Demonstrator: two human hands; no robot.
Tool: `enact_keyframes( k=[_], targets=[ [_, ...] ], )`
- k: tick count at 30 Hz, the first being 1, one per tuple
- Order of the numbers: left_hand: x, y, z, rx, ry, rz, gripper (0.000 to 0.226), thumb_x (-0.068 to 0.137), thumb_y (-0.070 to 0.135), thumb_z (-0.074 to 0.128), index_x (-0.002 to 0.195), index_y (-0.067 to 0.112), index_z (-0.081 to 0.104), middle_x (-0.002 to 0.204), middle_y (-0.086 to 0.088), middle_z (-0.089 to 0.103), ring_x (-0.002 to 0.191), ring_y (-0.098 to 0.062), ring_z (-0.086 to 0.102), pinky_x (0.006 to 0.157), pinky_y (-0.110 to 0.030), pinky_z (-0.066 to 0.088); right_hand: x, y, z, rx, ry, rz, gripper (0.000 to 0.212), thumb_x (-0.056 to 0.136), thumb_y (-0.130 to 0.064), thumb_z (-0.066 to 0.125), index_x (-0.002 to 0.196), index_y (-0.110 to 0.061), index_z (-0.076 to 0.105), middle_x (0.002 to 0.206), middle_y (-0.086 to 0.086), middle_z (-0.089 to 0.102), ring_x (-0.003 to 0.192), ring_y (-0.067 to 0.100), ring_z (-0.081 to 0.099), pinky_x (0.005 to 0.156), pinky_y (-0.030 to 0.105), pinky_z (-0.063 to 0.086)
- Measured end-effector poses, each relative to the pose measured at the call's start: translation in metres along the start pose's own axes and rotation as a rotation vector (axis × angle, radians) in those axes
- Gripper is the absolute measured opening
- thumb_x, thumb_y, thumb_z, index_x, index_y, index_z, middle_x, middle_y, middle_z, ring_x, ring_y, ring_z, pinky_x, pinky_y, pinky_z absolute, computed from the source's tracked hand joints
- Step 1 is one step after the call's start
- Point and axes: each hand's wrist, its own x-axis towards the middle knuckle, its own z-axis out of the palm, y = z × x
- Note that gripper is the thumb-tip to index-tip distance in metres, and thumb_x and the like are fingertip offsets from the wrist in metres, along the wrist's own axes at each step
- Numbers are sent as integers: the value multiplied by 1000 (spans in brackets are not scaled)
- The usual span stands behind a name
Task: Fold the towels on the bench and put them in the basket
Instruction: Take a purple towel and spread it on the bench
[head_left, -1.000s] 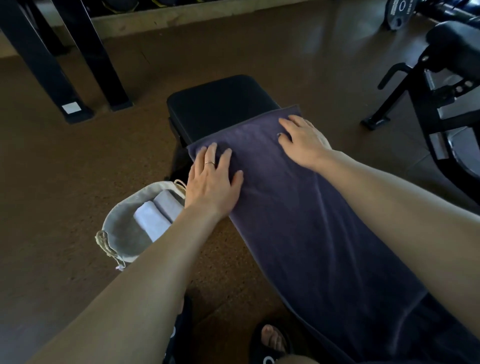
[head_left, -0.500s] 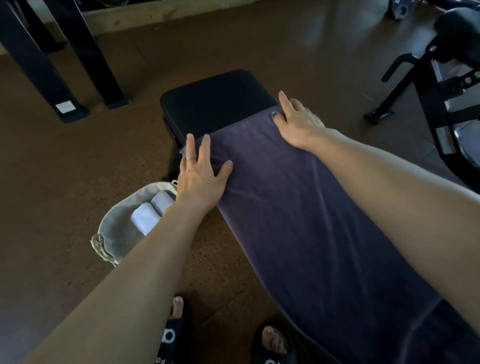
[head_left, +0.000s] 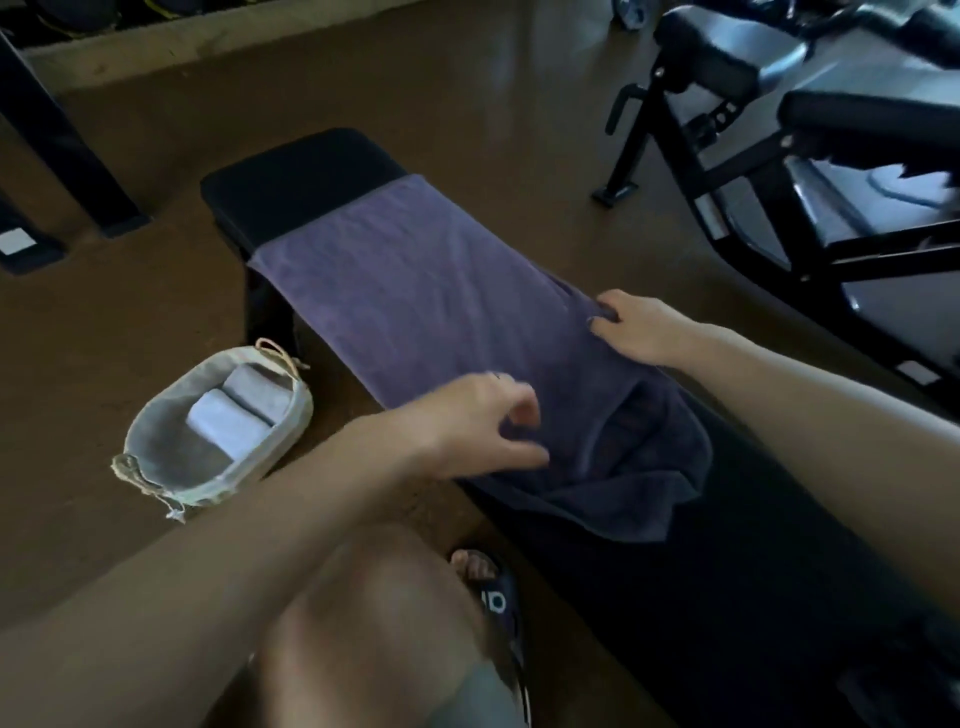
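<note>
Gym floor, padded desk (head_left: 301, 171) carrying purple towel (head_left: 415, 280), near end bunched. Your right hand (head_left: 636, 330) pinches towel edge; left hand (head_left: 483, 423) blurred, grip unclear. Step: first fold. Next: secure both near corners, carry toward far edge. Basket (head_left: 156, 447) beside desk holds two folded towels (head_left: 244, 410).

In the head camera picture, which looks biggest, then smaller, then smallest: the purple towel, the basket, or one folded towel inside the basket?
1. purple towel
2. basket
3. folded towel, clearly smallest, since it fits inside the basket.
</note>
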Motion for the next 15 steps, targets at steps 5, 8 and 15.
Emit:
enact_keyframes(
  k=[5, 8, 15],
  targets=[
    [-13, 62, 53, 450, -92, 187, 49, 89, 54, 67, 122, 21, 55, 122, -1, 56, 110, -24, 56, 89, -41, 50, -48, 40, 3, 81, -9, 96, 40, 104, -45, 52, 132, -17, 57, 129, 7, 63, 105, 23, 59, 86, 38, 45],
    [-13, 74, 74, 593, -14, 166, 51, 93, 48, 63, 131, 18, 47, 130, -7, 50, 115, -28, 53, 86, -42, 49, -65, 54, 4, 225, 122, 101, 55, 98, -32, 67, 147, -13, 50, 136, 8, 62, 122, 27, 60, 102, 40, 49],
    [-16, 87, 105, 702, 156, 166, 34, 102, 25, 48, 134, 17, 47, 140, -11, 46, 111, -29, 52, 80, -41, 49, -87, 61, 17, 312, 181, 25, 56, 92, -9, 70, 145, -12, 51, 118, 1, 64, 109, 18, 60, 92, 34, 49]
  ],
)
